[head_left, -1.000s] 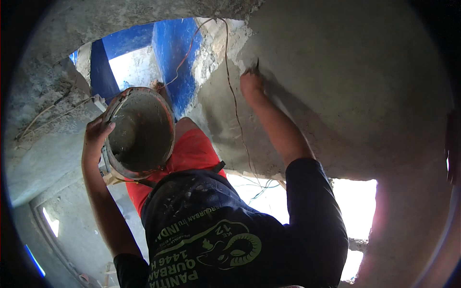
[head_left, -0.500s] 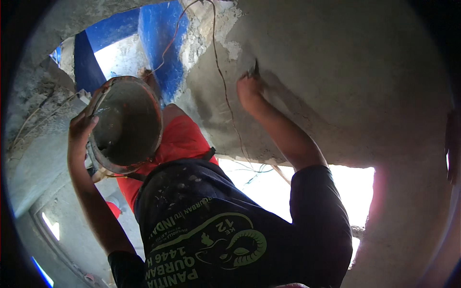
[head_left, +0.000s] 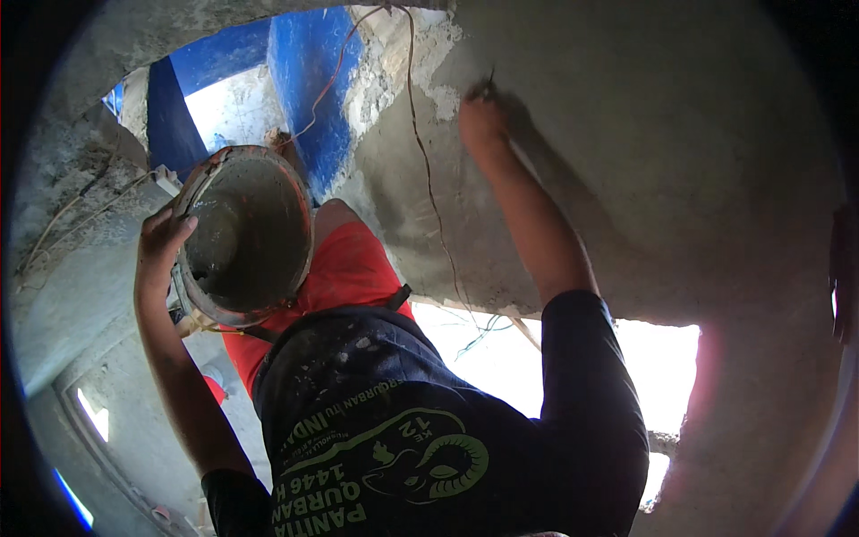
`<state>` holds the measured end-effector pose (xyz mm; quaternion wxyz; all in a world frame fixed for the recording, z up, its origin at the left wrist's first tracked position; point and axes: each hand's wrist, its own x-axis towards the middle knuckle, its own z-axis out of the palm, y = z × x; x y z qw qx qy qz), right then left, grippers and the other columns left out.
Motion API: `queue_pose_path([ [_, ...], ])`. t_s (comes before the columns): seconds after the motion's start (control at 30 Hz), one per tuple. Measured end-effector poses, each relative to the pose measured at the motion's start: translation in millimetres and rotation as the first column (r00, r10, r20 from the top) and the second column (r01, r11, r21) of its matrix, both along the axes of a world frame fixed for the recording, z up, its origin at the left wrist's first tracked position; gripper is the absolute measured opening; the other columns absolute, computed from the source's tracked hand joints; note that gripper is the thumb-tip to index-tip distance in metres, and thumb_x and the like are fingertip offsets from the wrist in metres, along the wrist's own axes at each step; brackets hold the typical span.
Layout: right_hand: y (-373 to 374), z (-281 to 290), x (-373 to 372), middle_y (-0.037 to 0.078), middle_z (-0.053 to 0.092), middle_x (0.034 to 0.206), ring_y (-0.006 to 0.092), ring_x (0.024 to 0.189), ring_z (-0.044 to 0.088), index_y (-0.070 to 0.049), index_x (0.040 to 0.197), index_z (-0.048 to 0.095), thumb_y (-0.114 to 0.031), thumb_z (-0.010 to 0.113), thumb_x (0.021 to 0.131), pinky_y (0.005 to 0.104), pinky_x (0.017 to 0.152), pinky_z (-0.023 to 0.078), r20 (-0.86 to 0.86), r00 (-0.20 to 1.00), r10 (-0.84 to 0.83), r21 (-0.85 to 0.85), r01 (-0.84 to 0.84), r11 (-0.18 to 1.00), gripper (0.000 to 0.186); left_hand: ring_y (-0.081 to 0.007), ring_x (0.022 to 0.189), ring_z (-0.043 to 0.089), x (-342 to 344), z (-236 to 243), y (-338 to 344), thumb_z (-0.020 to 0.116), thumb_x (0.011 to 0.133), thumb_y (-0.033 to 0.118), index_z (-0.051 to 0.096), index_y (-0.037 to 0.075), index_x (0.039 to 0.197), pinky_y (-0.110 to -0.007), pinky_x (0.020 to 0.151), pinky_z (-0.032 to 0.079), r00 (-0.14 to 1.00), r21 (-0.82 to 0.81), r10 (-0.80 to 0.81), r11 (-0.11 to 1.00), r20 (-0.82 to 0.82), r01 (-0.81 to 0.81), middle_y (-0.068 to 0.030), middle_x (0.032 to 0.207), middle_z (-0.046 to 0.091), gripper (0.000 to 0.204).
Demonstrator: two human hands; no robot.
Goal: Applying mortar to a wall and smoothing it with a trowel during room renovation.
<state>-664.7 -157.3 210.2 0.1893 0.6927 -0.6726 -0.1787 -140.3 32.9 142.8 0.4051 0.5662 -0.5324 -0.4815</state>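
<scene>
My left hand (head_left: 164, 237) grips the rim of a round, mortar-smeared bucket (head_left: 268, 224), its thumb over the edge. The bucket tilts so its inside shows, coated in wet grey, with a reddish rim. Up against the grey plastered wall (head_left: 644, 161), my right hand (head_left: 484, 125) is closed round a small tool (head_left: 490, 79). Only a thin dark edge of that tool sticks out above the fingers, so its kind cannot be made out. A shadow of the hand and forearm falls on the wall beside them.
A thin brown cord (head_left: 419, 134) hangs down the wall left of my right hand. Rough, broken plaster (head_left: 380, 72) borders a blue-painted surface (head_left: 309, 80) at the upper left. Below the wall is a bright opening (head_left: 479, 353) with loose wires.
My right hand has moved up and slightly right along the wall with the tool. The bucket and my left hand appear shifted a little to the right, as does the surrounding scene.
</scene>
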Motion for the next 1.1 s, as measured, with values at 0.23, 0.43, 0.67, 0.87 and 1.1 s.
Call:
queue_pose_path([
  [0.23, 33, -61, 29, 0.015, 0.072, 0.112, 0.0312, 0.101, 0.071, -0.001, 0.122, 0.064, -0.014, 0.057, 0.094, 0.0413, 0.081, 0.059, -0.091, 0.994, 0.055, 0.095, -0.047, 0.994, 0.032, -0.0093, 0.089, 0.056, -4, 6, 10, 0.068, 0.089, 0.02, 0.064, -0.003, 0.125, -0.027, 0.085, 0.044, 0.998, -0.014, 0.054, 0.998, 0.043, -0.053, 0.0003, 0.097, 0.066, 0.043],
  [0.43, 31, -16, 13, 0.016, 0.072, 0.101, 0.03, 0.094, 0.072, 0.0, 0.121, 0.063, -0.013, 0.057, 0.094, 0.0396, 0.068, 0.06, 0.0, 0.998, 0.066, 0.1, -0.066, 0.993, 0.03, -0.0079, 0.086, 0.054, 2, 6, 14, 0.07, 0.09, 0.024, 0.066, -0.001, 0.119, -0.026, 0.081, 0.042, 0.997, -0.008, 0.077, 0.997, 0.02, -0.077, 0.0024, 0.092, 0.063, 0.038],
  [0.67, 97, 1, 27, 0.021, 0.072, 0.102, 0.0335, 0.096, 0.072, 0.003, 0.127, 0.059, -0.007, 0.057, 0.09, 0.0414, 0.077, 0.059, -0.099, 0.993, -0.061, 0.401, 0.096, 0.911, 0.039, -0.0107, 0.1, 0.059, 3, 3, 7, 0.068, 0.091, 0.022, 0.062, -0.001, 0.131, -0.027, 0.093, 0.043, 0.997, 0.02, 0.076, 0.997, -0.014, -0.076, -0.0031, 0.11, 0.068, 0.047],
  [0.87, 37, 44, 39, 0.024, 0.071, 0.102, 0.0354, 0.098, 0.071, 0.003, 0.13, 0.057, -0.008, 0.056, 0.09, 0.0424, 0.078, 0.06, 0.051, 0.993, 0.102, 0.04, -0.104, 0.994, 0.041, -0.0099, 0.096, 0.058, 1, 0, 0, 0.067, 0.091, 0.023, 0.063, -0.001, 0.129, -0.027, 0.091, 0.043, 1.0, 0.011, 0.022, 1.0, 0.016, -0.022, -0.0023, 0.105, 0.068, 0.045],
  [1.1, 47, -64, -2, 0.019, 0.071, 0.113, 0.0308, 0.097, 0.072, 0.002, 0.124, 0.062, -0.012, 0.053, 0.094, 0.0422, 0.078, 0.06, -0.207, 0.971, 0.12, 0.09, -0.104, 0.991, 0.034, -0.0083, 0.086, 0.052, -3, 4, 7, 0.067, 0.09, 0.023, 0.064, -0.002, 0.126, -0.026, 0.082, 0.043, 0.999, -0.007, 0.034, 0.999, -0.003, -0.034, 0.0013, 0.092, 0.062, 0.045],
])
